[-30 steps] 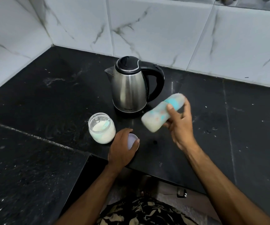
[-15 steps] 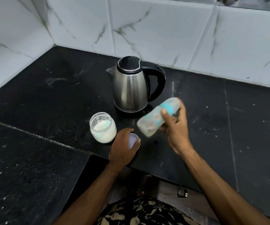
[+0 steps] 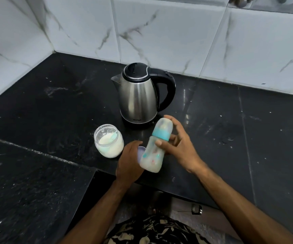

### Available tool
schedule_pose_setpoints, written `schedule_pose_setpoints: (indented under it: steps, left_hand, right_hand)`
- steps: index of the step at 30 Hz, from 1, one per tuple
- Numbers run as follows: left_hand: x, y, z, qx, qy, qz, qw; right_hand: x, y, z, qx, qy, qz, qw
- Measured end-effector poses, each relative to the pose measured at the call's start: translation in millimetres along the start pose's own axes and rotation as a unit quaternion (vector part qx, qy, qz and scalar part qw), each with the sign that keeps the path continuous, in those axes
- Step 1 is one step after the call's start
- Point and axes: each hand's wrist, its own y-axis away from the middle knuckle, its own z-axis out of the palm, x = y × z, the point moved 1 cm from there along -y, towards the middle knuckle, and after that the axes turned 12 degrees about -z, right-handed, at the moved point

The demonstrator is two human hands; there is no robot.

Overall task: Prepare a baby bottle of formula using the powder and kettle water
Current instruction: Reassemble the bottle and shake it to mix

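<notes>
We see the right hand [image 3: 181,147] gripping the capped baby bottle [image 3: 155,147], now swung from slanted to nearly upright above the counter [image 3: 248,129] before the kettle [image 3: 138,95], while the left hand [image 3: 129,162] stays curled over the lid [image 3: 141,151] beside the powder jar [image 3: 108,140].

- Right hand [image 3: 179,147]: grips a baby bottle [image 3: 155,148] above the counter, thumb across the front of the bottle body, fingers behind.
- Baby bottle: tilted, capped end up and away; teal collar [image 3: 161,134] below a translucent cap; milky white contents inside.
- Left hand [image 3: 129,164]: rests on a pale lilac lid [image 3: 141,152] lying on the black stone counter [image 3: 230,124], fingers curled over its near rim.
- Open glass jar [image 3: 108,140]: upright, just left of the left hand, holding white powder.
- Steel kettle [image 3: 139,95]: behind the bottle, black lid down, black handle to the right.
- White marbled wall tiles [image 3: 168,34]: behind the counter.
</notes>
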Motion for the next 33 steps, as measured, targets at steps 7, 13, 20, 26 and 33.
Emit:
schedule_pose_setpoints:
  steps: [7,13,20,26,33]
  left_hand:
    - [8.7,6.7,-1.4,0.039,0.038,-0.02,0.998]
    - [3.6,3.9,-0.6,0.02,0.042,-0.018,0.999]
    - [3.9,2.3,-2.3,0.018,0.023,-0.01,1.0]
    - [8.7,8.0,-2.1,0.049,0.04,-0.027,0.998]
    - [4.9,1.0,-2.3,-0.001,0.028,0.005,1.0]
  right_hand:
    - [-2.7,-18.7,-9.8,0.145,-0.068,-0.01,0.987]
    - [0.8,-15.8,-6.7,0.087,-0.024,-0.008,0.996]
    - [1.0,-8.4,-1.3,0.062,-0.034,0.009,0.997]
    - [-4.3,-22.9,-11.2,0.196,-0.07,-0.022,0.978]
    - [0.5,-3.8,-0.6,-0.011,0.008,0.006,1.0]
